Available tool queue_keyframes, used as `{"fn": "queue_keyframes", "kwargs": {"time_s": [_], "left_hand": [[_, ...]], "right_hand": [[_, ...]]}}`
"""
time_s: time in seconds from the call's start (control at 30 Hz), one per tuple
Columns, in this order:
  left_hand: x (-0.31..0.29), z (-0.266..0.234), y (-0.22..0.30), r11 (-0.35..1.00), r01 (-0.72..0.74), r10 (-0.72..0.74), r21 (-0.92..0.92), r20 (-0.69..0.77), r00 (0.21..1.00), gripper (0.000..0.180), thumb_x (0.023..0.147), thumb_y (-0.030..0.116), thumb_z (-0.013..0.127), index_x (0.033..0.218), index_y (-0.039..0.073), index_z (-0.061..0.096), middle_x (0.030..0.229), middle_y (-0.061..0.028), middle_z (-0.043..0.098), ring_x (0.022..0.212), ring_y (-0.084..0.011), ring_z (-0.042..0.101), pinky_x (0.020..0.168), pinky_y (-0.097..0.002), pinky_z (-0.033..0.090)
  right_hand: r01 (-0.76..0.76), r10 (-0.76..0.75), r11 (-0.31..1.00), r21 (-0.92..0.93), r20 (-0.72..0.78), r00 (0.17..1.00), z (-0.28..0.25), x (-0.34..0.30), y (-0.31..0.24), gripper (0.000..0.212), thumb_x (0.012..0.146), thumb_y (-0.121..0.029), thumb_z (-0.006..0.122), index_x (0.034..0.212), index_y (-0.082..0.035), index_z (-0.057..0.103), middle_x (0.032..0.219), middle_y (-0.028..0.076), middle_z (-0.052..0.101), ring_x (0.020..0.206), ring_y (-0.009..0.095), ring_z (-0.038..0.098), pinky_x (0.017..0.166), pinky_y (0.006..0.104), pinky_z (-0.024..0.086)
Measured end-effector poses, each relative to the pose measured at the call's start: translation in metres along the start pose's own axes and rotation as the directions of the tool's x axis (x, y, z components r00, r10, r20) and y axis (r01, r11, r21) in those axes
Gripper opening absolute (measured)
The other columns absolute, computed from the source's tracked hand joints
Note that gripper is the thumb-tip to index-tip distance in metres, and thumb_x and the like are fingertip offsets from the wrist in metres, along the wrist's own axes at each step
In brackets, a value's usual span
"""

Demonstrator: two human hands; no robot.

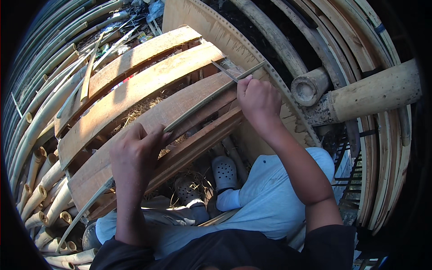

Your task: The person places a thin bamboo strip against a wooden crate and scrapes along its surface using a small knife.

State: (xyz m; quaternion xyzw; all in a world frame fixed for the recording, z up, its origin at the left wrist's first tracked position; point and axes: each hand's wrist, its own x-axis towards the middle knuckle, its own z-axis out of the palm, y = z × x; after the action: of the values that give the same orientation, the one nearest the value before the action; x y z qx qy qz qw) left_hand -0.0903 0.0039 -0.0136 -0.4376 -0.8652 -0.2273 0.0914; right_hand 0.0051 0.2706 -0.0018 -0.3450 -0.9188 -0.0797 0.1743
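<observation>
A long, thin bamboo strip (204, 102) lies slantwise over a slatted wooden stand (155, 81). Its lower left end bends down past the stand's near corner. My left hand (135, 150) is closed around the strip near its middle. Toward the strip's far right end, my right hand (261, 100) is closed on a knife, its handle hidden in the fist. The narrow blade (225, 71) points up and left, against or just over the strip; I cannot tell if it cuts in.
Cut bamboo poles (42, 180) are stacked along the left. A curved plywood panel (234, 33) stands behind the stand. Thick bamboo poles (373, 92) jut in at right, beside long wooden slats (382, 180). Fibre shavings (139, 110) lie between the stand's boards, above my feet in clogs (224, 171).
</observation>
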Motion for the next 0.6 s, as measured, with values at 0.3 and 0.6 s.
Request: {"fn": "queue_keyframes", "kwargs": {"time_s": [0.3, 0.6], "left_hand": [[0.000, -0.002, -0.002, 0.998, 0.040, -0.041, -0.044, -0.021, 0.999, 0.018, 0.082, 0.025, 0.080, 0.095, 0.014, 0.075, 0.066, -0.0096, 0.048, 0.058, -0.0270, 0.054, 0.055, -0.0413, 0.041], [-0.001, 0.000, -0.005, 0.993, 0.094, -0.096, -0.070, -0.026, 0.995, 0.021, 0.083, 0.028, 0.079, 0.089, 0.011, 0.070, 0.068, -0.0095, 0.046, 0.058, -0.0279, 0.052, 0.055, -0.0416, 0.041]], "right_hand": [[-0.093, 0.081, 0.988, 0.123, 0.100, 0.992, -0.008, 0.001, -0.006, 0.053, 0.098, -0.026, 0.043, 0.058, 0.002, 0.065, 0.063, 0.028, 0.062, 0.062, 0.047, 0.065, 0.066, 0.0573, 0.055], [-0.093, 0.085, 0.990, 0.102, 0.080, 0.993, 0.001, -0.004, -0.009, 0.048, 0.096, -0.025, 0.047, 0.061, 0.003, 0.066, 0.064, 0.028, 0.064, 0.062, 0.046, 0.067, 0.067, 0.0576, 0.055]]}}
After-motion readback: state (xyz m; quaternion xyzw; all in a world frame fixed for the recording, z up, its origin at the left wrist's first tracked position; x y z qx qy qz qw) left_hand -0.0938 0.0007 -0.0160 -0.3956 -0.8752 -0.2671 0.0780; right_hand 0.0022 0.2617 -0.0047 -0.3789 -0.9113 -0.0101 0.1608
